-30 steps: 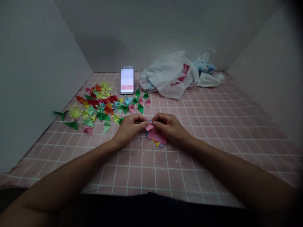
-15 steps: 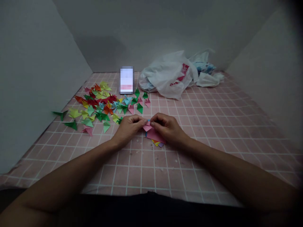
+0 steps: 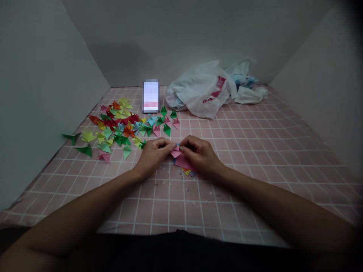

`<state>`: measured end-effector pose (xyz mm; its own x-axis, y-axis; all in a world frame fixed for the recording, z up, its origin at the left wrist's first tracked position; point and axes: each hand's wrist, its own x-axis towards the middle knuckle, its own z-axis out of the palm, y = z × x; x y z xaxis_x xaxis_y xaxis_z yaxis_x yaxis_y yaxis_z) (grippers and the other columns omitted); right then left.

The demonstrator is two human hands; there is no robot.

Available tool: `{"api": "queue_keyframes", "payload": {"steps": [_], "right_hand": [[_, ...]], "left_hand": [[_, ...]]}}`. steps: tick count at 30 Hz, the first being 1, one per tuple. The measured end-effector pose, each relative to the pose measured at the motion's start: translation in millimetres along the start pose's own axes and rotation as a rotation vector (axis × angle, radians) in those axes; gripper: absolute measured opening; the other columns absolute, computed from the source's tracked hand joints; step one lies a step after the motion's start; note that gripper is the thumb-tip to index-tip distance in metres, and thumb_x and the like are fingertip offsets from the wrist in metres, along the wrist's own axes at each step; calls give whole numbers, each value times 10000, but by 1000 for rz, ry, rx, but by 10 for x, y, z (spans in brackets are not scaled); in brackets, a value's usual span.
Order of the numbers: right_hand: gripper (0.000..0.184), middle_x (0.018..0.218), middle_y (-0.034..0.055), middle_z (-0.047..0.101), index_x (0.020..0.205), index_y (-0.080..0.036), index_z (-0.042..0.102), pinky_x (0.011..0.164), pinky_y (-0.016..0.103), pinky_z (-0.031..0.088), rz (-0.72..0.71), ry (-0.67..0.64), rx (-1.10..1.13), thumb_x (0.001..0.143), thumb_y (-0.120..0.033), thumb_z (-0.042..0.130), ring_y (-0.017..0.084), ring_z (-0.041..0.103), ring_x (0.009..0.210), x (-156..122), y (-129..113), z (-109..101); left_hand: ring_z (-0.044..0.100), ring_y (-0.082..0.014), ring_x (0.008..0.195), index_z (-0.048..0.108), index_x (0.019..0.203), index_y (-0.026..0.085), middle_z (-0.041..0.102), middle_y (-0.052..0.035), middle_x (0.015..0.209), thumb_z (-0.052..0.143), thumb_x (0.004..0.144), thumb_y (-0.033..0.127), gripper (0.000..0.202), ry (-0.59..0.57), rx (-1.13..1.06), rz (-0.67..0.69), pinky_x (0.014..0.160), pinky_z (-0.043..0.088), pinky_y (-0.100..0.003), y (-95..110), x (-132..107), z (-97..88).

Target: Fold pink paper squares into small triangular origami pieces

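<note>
My left hand (image 3: 154,155) and my right hand (image 3: 200,154) meet at the middle of the pink checked table (image 3: 255,151). Both pinch a small pink paper piece (image 3: 176,153) between thumb and fingers. Under my right hand lies a small stack of coloured paper squares (image 3: 185,166), pink on top, with yellow and purple corners showing. Left of my hands spreads a pile of folded paper triangles (image 3: 121,126) in green, red, yellow, blue and pink.
A phone (image 3: 151,96) stands upright at the back, behind the pile. White plastic bags (image 3: 208,90) lie crumpled at the back right. Grey walls close in the table on the left, back and right. Small paper scraps dot the table near my wrists.
Both hands stay on the pink piece; the fingers have drawn slightly closer together over the fold. The whole view has shifted a little; nothing else moved.
</note>
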<state>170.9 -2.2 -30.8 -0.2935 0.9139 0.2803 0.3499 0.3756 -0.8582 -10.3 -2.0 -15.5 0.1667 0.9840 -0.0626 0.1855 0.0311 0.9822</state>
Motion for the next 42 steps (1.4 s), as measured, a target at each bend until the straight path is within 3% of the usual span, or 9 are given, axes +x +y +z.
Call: {"api": "queue_keyframes", "payload": {"steps": [7, 15, 26, 36, 42], "right_hand": [[117, 728, 1, 626, 756, -184, 618, 653, 284, 406, 30, 13, 12, 867, -212, 598, 141, 550, 683, -13, -17, 18], [177, 694, -11, 578, 767, -185, 610, 599, 276, 398, 206, -69, 316, 834, -348, 629, 133, 507, 638, 12, -64, -20], [154, 670, -10, 547, 720, -188, 581, 606, 291, 366, 145, -23, 143, 831, -293, 602, 136, 465, 627, 48, -21, -50], [148, 715, -2, 588, 756, -177, 614, 630, 283, 381, 132, -54, 156, 838, -300, 622, 141, 511, 682, 39, -18, -33], [121, 711, -3, 602, 742, -181, 615, 655, 292, 397, 58, -46, 90, 844, -247, 612, 140, 526, 678, 54, -9, -56]], "left_hand": [[565, -138, 675, 688, 693, 164, 643, -4, 689, 700, 787, 378, 235, 8, 50, 47, 661, 435, -264, -6, -1, 9], [574, -149, 723, 695, 688, 179, 652, -17, 726, 676, 824, 334, 208, 27, 198, 188, 692, 437, -275, -20, 1, 4], [581, -134, 694, 679, 749, 161, 658, -7, 738, 751, 748, 372, 223, -51, -12, 26, 690, 458, -271, -17, 35, -15], [582, -153, 746, 677, 734, 174, 645, -13, 757, 654, 819, 281, 139, -26, 213, 225, 721, 438, -285, -16, 22, -26], [607, -154, 783, 704, 787, 183, 662, -21, 800, 615, 836, 237, 115, -45, 224, 259, 753, 465, -283, -7, 27, -31]]}}
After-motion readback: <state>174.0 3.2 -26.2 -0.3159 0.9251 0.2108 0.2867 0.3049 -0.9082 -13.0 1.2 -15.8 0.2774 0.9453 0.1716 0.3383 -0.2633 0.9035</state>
